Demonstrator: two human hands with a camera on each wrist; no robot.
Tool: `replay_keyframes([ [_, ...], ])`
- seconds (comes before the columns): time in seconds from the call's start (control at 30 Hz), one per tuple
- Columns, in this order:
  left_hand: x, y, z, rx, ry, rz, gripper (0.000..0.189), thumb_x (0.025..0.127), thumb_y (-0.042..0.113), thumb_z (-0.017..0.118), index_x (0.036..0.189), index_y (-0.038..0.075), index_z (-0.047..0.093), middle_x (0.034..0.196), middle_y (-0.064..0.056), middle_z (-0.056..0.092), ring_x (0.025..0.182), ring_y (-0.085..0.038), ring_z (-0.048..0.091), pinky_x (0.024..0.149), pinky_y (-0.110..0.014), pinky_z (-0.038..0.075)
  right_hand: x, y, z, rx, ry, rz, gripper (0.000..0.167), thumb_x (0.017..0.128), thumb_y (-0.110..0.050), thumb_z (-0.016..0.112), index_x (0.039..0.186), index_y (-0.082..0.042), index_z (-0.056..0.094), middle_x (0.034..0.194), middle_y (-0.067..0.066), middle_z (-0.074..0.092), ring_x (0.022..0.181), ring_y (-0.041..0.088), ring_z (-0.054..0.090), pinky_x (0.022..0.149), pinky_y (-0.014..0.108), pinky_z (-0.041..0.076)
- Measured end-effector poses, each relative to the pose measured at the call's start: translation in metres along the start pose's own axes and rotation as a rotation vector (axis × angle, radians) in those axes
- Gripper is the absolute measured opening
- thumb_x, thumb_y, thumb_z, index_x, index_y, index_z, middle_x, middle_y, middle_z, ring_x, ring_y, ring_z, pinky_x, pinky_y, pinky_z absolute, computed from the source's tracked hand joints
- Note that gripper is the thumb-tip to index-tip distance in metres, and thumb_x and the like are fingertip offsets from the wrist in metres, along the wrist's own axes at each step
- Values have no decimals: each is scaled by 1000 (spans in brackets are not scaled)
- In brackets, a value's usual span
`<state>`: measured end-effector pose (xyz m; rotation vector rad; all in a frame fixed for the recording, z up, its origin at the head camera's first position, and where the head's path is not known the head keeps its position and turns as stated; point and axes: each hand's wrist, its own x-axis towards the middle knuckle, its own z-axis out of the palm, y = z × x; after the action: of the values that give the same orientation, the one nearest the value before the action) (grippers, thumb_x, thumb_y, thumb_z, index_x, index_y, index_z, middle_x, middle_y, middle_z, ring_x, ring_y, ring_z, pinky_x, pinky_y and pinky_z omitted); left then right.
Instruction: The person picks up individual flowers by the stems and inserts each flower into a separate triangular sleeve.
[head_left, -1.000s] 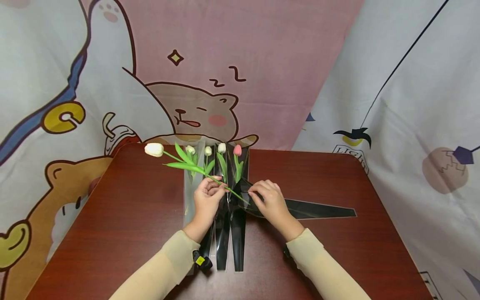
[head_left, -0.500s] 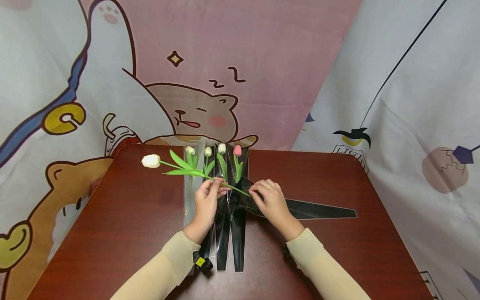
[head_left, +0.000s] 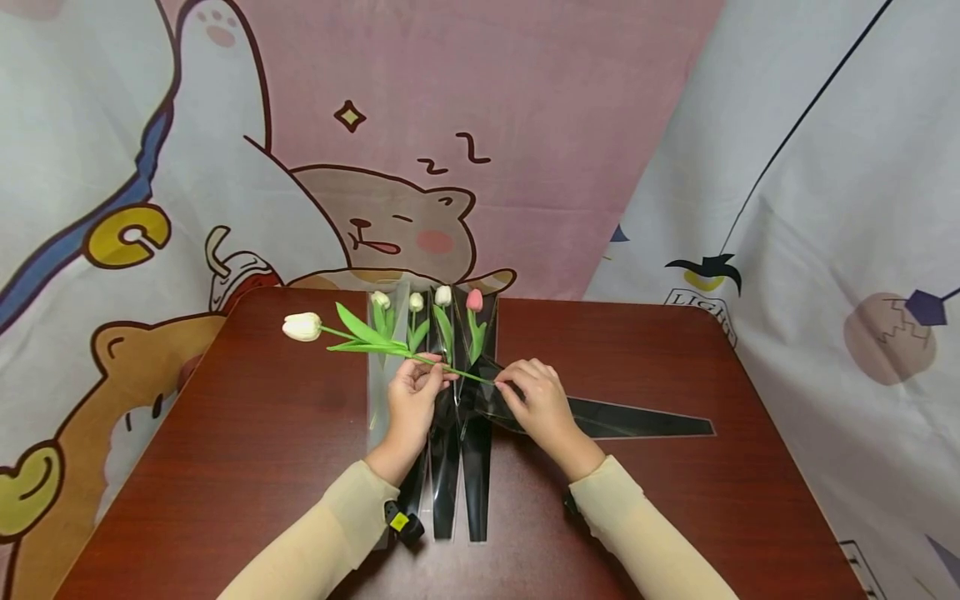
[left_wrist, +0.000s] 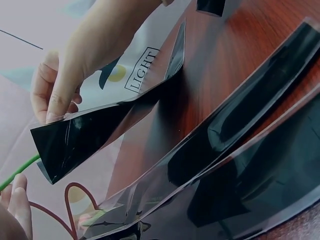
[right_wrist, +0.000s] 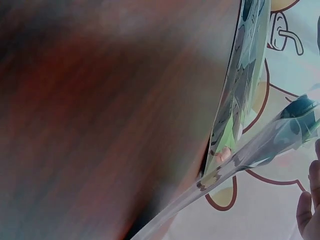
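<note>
My left hand (head_left: 411, 400) pinches the green stem of a white artificial tulip (head_left: 302, 327), its flower pointing left and its leaves spread over the table. My right hand (head_left: 538, 400) pinches the rim of a black-and-clear flower sleeve (head_left: 641, 417) that tapers to the right. In the left wrist view, the stem (left_wrist: 20, 171) meets the open mouth of this sleeve (left_wrist: 75, 145); how deep its end sits inside is hidden. Fingers of the left hand (left_wrist: 19, 205) lie just outside that mouth. In the right wrist view the sleeve (right_wrist: 270, 142) slants upward.
Behind the hands, several sleeved tulips lie side by side on the brown table (head_left: 285, 467), among them a pink tulip (head_left: 475, 301) and a white tulip (head_left: 443, 296). Their black sleeve ends (head_left: 476, 492) reach toward the near edge. A printed cloth (head_left: 570, 125) hangs behind.
The tulip's flower has dipped slightly and shifted a little left, so its stem lies flatter. The stem's lower end has come up to the right fingers at the sleeve's mouth. Both hands hardly moved.
</note>
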<state>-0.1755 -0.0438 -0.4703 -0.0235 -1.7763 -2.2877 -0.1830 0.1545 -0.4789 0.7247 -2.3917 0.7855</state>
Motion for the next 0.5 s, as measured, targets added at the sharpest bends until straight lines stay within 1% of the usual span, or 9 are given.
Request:
replay_keyframes([
  [0.07, 0, -1, 0, -13, -6, -9, 21, 92, -1, 56, 107, -16, 51, 94, -28, 61, 72, -10, 68, 71, -30, 57, 0, 0, 1, -3, -1, 0, 3, 87, -19, 69, 90, -18, 70, 91, -7, 66, 85, 13, 56, 71, 34, 41],
  [0.13, 0, -1, 0, -21, -16, -23, 21, 92, 0, 57, 106, -14, 51, 93, -29, 61, 71, -10, 68, 71, -29, 57, 1, -1, 1, -6, 0, 1, 3, 87, -19, 69, 90, -18, 70, 91, -7, 66, 85, 13, 56, 71, 34, 41],
  [0.23, -2, -1, 1, -26, -40, -46, 23, 92, 3, 58, 106, -15, 52, 93, -28, 63, 72, -11, 69, 72, -28, 56, 2, -1, 1, -8, 3, 2, 4, 87, -19, 69, 90, -19, 69, 91, -7, 66, 86, 13, 57, 71, 34, 42],
  [0.33, -3, 0, 2, -17, -55, -81, 26, 93, 9, 59, 106, -13, 55, 93, -27, 65, 74, -12, 70, 73, -29, 56, 2, -2, 1, -9, -1, 5, 3, 88, -20, 68, 91, -19, 69, 92, -7, 66, 86, 13, 57, 72, 34, 42],
  [0.43, -4, 1, 3, -6, -79, -115, 31, 96, 17, 55, 107, -12, 57, 97, -26, 66, 79, -15, 71, 75, -30, 56, 1, -2, 1, -11, -5, 12, 4, 88, -21, 67, 90, -18, 69, 92, -6, 66, 86, 13, 57, 73, 35, 42],
  [0.5, -4, 2, 3, 0, -92, -124, 34, 98, 20, 52, 107, -12, 58, 100, -27, 66, 81, -16, 71, 75, -30, 56, 1, -2, 1, -14, -5, 17, 4, 88, -21, 67, 90, -18, 69, 92, -6, 66, 86, 13, 57, 73, 35, 42],
])
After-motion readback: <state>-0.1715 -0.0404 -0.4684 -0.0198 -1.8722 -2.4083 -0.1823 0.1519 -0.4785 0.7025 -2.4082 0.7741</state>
